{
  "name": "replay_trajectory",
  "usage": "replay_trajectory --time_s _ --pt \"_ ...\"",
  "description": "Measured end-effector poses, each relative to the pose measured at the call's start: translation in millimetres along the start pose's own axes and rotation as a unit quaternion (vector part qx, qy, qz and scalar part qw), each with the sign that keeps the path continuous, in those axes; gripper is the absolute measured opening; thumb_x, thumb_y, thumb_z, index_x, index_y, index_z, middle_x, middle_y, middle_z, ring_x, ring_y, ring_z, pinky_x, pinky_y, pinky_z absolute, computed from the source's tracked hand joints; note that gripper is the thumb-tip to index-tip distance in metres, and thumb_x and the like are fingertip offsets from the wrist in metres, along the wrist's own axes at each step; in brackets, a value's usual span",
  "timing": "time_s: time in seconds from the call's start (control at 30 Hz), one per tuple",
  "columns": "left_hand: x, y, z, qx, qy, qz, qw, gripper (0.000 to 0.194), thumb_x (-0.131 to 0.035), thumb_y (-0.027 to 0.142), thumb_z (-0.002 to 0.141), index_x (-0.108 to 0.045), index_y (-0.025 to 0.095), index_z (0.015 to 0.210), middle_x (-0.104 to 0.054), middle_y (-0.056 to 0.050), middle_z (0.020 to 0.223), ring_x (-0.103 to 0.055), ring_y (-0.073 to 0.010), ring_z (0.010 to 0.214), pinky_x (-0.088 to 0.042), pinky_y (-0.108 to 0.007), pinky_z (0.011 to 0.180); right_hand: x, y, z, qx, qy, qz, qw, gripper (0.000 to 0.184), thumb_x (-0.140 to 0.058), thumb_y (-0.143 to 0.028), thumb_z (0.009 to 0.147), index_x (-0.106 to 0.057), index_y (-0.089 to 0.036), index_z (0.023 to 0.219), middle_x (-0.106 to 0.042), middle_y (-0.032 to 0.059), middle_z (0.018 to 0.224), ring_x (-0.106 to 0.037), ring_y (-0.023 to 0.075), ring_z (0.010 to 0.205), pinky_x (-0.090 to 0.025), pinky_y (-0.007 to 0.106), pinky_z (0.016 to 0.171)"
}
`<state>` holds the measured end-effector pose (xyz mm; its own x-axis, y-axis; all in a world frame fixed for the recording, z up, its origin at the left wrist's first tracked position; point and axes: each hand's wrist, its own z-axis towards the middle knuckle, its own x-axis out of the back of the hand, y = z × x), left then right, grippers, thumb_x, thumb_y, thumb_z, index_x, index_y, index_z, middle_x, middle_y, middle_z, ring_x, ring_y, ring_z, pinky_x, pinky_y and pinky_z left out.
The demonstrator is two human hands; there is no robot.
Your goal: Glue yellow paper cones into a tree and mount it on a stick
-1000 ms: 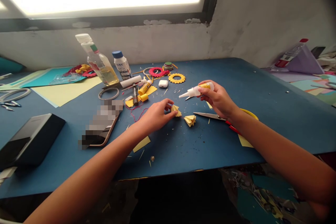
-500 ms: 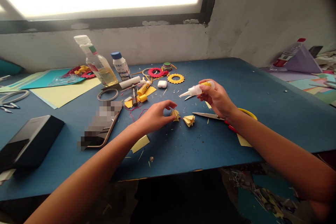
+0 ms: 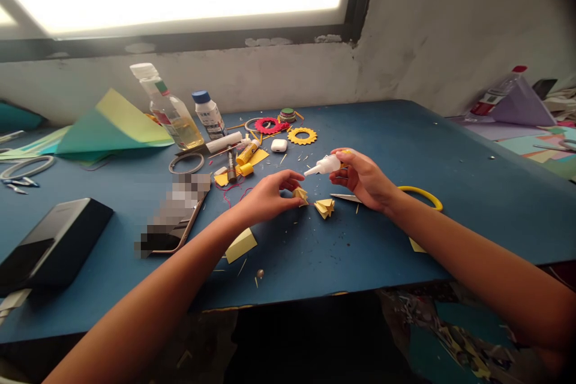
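My left hand (image 3: 274, 195) pinches a small folded yellow paper piece (image 3: 300, 195) by its side, just above the blue table. A second pleated paper piece (image 3: 324, 208) rests on the table to the right of it. Between the fingers of my right hand (image 3: 362, 177) is a white glue bottle (image 3: 327, 165), tilted with its narrow nozzle pointing left. The nozzle tip is close to my left fingertips, above the held paper. Under my right wrist lies a pair of scissors with a yellow handle (image 3: 423, 195), partly hidden by the arm.
A phone (image 3: 180, 222) and a black box (image 3: 54, 246) lie on the left. Behind stand a glass bottle (image 3: 175, 120) and a blue-capped bottle (image 3: 210, 115). Toothed paper rings, red (image 3: 269, 126) and yellow (image 3: 302, 135), lie near a white earbud case (image 3: 279, 145). Paper scraps are scattered about.
My right hand has moved left and slightly down with the glue bottle, bringing its nozzle near my left fingers. At the far left, the yellow and teal paper sheets have lifted up. My left hand stays nearly still.
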<state>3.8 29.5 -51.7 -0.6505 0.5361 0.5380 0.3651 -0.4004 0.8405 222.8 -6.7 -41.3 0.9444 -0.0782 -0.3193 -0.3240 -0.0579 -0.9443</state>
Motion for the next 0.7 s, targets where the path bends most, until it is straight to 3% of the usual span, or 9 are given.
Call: replay_trajectory --time_s 0.17,0.47,0.7 --pt "-0.5 -1.7 1.6 0.018 0.015 -0.036 0.999 0.044 -0.07 0.032 0.073 -0.058 0.017 0.112 -0.064 -0.008 0.103 -0.061 -0.0188 0.095 -0.048 -0.039 0.092 -3.4 2.7 -0.5 -0.013 -0.009 0.025 1.0 0.013 -0.065 -0.03 0.076 -0.061 -0.022 0.085 -0.066 -0.0014 0.081 -0.06 0.0098 0.059 -0.054 0.022 0.061" --pt "-1.5 1.7 0.7 0.056 0.021 -0.083 0.995 0.045 -0.073 0.032 0.071 -0.057 0.019 0.111 -0.059 -0.005 0.102 -0.061 -0.0133 0.078 -0.052 -0.03 0.072 -5.8 2.7 -1.7 -0.04 -0.011 0.058 0.997 0.012 -0.066 -0.028 0.076 -0.06 -0.021 0.083 -0.065 -0.0024 0.081 -0.061 0.0087 0.058 -0.054 0.02 0.061" --pt "-1.4 1.0 2.9 0.059 0.013 -0.126 0.99 0.047 -0.074 0.035 0.071 -0.057 0.016 0.11 -0.062 -0.003 0.087 -0.061 -0.0157 0.082 -0.051 -0.034 0.077 -5.4 3.8 -0.6 -0.031 -0.003 0.041 0.999 0.012 -0.065 -0.03 0.076 -0.059 -0.021 0.082 -0.066 -0.0017 0.081 -0.061 0.0093 0.058 -0.055 0.022 0.062"
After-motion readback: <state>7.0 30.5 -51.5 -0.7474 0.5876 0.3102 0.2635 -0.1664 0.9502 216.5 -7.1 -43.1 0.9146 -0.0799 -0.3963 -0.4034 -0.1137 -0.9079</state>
